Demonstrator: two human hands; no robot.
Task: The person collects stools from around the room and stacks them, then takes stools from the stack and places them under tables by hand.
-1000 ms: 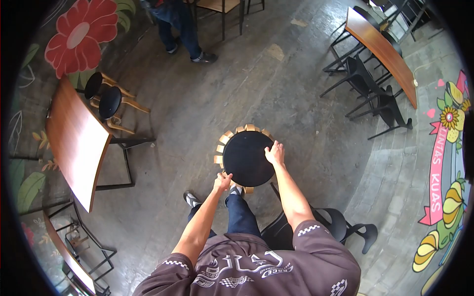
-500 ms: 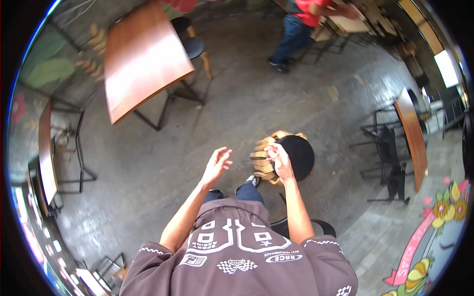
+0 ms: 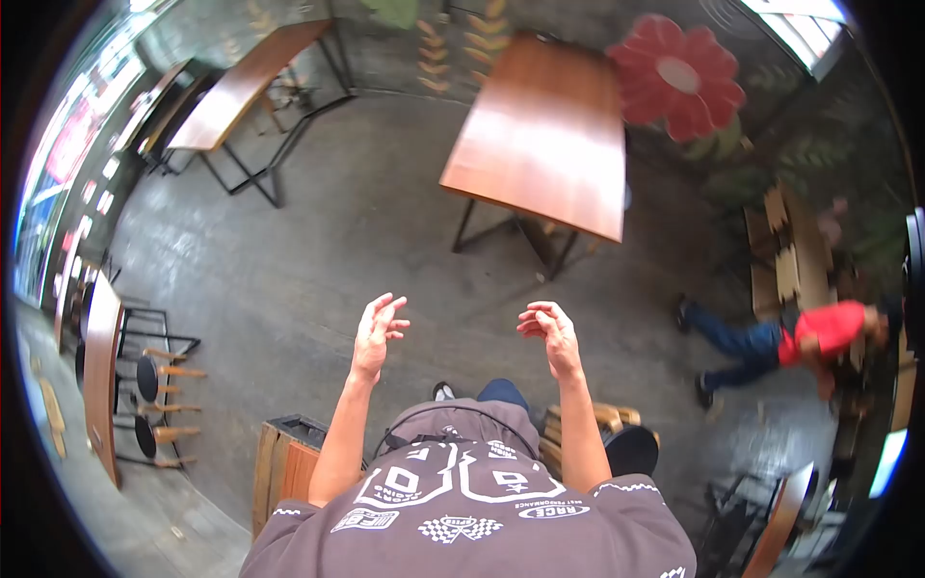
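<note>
My left hand (image 3: 377,339) is raised in front of my body, fingers loosely bent and apart, holding nothing. Opposite it, my right hand (image 3: 551,337) is also empty and open, with its fingers curved inward. A wide gap of floor shows between the two. Close by my right forearm stand stacked wooden stools with a black round seat (image 3: 632,451); the arm hides part of them. A wooden crate-like box (image 3: 274,479) is beside my left forearm. Ahead of both hands stands a brown wooden table (image 3: 544,144) on dark metal legs.
Another long table (image 3: 252,82) stands at the far left by the wall. A narrow table (image 3: 103,385) with stools (image 3: 149,379) lines the left side. At right, a person in a red shirt (image 3: 827,330) is beside wooden furniture (image 3: 795,246). A table edge (image 3: 782,520) shows lower right.
My view has swung left, so the table ahead now appears nearer the middle and the person lower at right. The stools have slipped back beside my right arm. Both hands stay raised and empty.
</note>
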